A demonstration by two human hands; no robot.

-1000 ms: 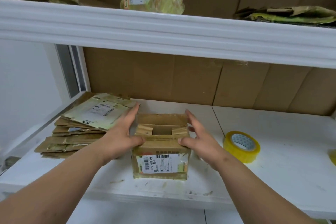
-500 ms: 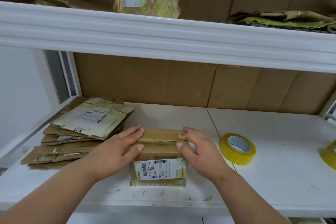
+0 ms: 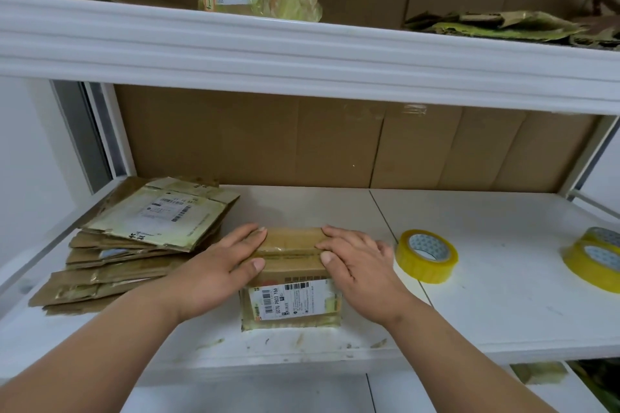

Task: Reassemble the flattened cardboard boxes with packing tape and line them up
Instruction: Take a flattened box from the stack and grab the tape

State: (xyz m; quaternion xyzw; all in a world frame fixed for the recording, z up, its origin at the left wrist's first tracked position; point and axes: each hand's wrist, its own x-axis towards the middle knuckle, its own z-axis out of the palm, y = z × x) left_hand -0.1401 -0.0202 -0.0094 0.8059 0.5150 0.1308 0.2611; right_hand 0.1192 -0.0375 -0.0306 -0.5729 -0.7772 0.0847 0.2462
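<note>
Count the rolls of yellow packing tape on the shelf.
3, maybe. One tape roll lies right of the box; two stacked rolls sit at the far right edge, partly cut off.

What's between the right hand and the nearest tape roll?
Nothing: in the head view only bare white shelf separates the right hand from the tape roll.
</note>
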